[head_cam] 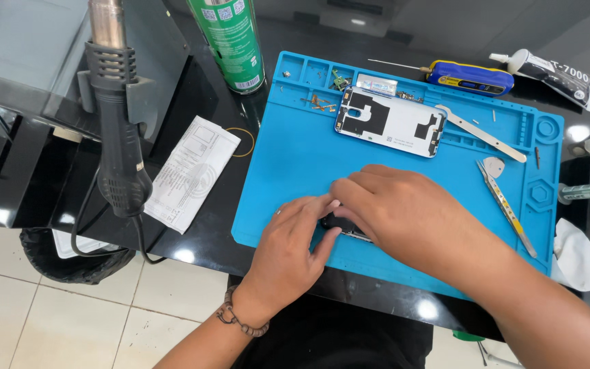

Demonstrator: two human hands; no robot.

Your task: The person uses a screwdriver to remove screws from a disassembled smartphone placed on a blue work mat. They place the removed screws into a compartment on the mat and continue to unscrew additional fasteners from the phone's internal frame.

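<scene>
Head view, lower centre: left hand (pixel 288 249) and right hand (pixel 397 215) both pinch a dark phone part (pixel 345 229) on the blue mat (pixel 295 164)

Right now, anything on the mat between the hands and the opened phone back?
Head view: only bare blue mat lies between the hands and the opened phone back.

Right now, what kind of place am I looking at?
Probably a phone repair bench: a blue repair mat holds an opened phone and tweezers, a hot-air gun hangs at left, and both hands work on a dark part.
</scene>
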